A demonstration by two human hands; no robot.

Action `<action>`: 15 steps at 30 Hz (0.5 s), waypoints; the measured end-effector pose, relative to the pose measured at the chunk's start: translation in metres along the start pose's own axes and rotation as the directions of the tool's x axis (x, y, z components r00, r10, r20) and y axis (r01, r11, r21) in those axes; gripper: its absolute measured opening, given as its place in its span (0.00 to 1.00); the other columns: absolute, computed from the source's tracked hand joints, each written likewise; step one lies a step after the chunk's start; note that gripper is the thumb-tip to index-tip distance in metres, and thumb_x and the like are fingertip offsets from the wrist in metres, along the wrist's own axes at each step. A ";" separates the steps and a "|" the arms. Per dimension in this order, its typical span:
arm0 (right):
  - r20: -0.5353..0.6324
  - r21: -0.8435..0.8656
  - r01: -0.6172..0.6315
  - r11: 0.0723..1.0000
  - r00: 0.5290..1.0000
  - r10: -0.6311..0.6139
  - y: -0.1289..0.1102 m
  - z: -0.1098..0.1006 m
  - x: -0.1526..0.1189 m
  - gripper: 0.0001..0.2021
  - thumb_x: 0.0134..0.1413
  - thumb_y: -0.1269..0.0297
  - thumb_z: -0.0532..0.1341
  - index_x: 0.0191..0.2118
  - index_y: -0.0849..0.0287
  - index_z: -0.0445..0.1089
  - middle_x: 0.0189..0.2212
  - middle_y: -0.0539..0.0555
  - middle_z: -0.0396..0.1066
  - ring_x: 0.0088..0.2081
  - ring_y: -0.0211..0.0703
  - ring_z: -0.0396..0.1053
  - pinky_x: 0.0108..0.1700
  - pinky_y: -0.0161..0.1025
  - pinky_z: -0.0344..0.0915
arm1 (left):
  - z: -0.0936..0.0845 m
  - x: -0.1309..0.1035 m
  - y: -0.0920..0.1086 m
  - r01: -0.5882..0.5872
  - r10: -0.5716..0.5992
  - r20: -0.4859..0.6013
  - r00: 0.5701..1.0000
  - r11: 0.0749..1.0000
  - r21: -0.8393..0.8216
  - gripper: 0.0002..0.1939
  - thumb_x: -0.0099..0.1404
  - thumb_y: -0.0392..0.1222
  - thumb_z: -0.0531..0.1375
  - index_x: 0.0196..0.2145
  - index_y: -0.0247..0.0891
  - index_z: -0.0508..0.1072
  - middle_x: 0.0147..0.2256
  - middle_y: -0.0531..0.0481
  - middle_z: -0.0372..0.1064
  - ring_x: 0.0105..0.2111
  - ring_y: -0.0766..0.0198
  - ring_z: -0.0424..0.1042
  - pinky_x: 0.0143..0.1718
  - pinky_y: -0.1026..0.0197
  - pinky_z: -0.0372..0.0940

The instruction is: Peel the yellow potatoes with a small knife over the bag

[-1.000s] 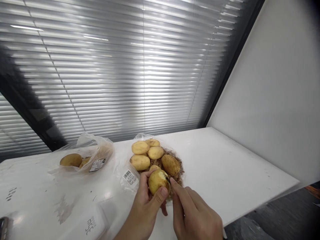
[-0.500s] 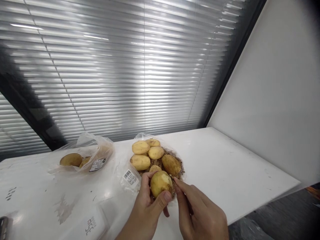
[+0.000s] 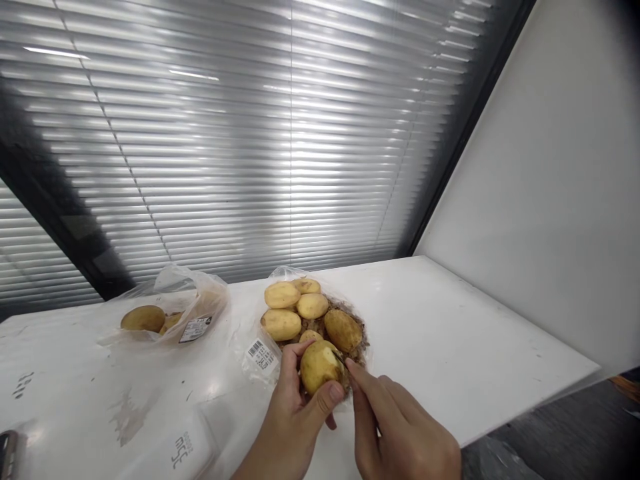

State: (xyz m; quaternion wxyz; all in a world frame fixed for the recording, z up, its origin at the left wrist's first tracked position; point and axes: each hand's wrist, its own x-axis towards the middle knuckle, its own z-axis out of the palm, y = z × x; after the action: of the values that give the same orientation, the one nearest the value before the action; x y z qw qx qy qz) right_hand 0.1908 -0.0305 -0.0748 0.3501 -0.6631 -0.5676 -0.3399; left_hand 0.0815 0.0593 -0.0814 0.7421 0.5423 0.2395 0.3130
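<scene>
My left hand (image 3: 295, 407) is wrapped round a potato (image 3: 320, 370), with its thumb along the near side. The potato is brown-yellow, with a pale bare patch near its top right. My right hand (image 3: 400, 417) is closed on a thin dark tool (image 3: 339, 359), mostly hidden by the fingers; its narrow tip meets the potato beside the pale patch. Just beyond the hands, several peeled potatoes (image 3: 281, 325) and one darker, unpeeled-looking potato (image 3: 343, 331) lie on a clear plastic bag (image 3: 260, 357) strewn with brown peelings (image 3: 363, 347).
Over to the left, another plastic bag (image 3: 205, 297) holds potatoes (image 3: 143, 319). A white power bank (image 3: 173, 443) lies on the white table (image 3: 425, 333) at the front, and a dark phone-like object (image 3: 7, 453) at the left corner. Blinds and a wall bound the back and right.
My right hand has shifted slightly, and the thin tool's tip now shows against the potato. The potato has stayed in my left hand, almost unmoved.
</scene>
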 end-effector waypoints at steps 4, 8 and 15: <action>-0.024 -0.105 -0.024 0.994 0.999 0.022 -0.002 0.004 0.002 0.14 0.70 0.68 0.52 0.43 0.62 0.76 0.20 0.46 0.71 0.19 0.34 0.70 0.24 0.35 0.58 | -0.002 -0.002 -0.003 0.002 0.000 -0.029 1.000 0.998 0.070 0.29 0.60 0.57 0.67 0.52 0.43 0.61 0.39 0.49 0.67 0.33 0.63 0.66 0.30 0.61 0.66; -0.008 -0.079 -0.022 0.997 1.000 0.022 0.002 0.002 -0.001 0.14 0.69 0.68 0.52 0.45 0.62 0.76 0.21 0.46 0.71 0.20 0.33 0.70 0.24 0.34 0.58 | -0.002 -0.004 -0.002 0.018 -0.014 -0.038 0.999 0.993 0.115 0.28 0.62 0.55 0.66 0.53 0.45 0.60 0.42 0.49 0.68 0.36 0.61 0.67 0.31 0.61 0.65; 0.024 0.082 -0.004 0.997 1.000 0.002 0.003 -0.003 -0.001 0.11 0.66 0.72 0.56 0.46 0.65 0.75 0.24 0.48 0.74 0.23 0.33 0.72 0.28 0.30 0.63 | 0.000 -0.004 0.007 0.030 -0.023 -0.071 0.997 0.994 0.108 0.28 0.62 0.51 0.66 0.54 0.46 0.59 0.55 0.44 0.65 0.51 0.53 0.68 0.44 0.55 0.66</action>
State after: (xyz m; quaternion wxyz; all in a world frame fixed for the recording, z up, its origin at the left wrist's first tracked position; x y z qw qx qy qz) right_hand 0.1934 -0.0339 -0.0747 0.3706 -0.6531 -0.5842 -0.3080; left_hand 0.0771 0.0576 -0.0751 0.7066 0.5676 0.2891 0.3082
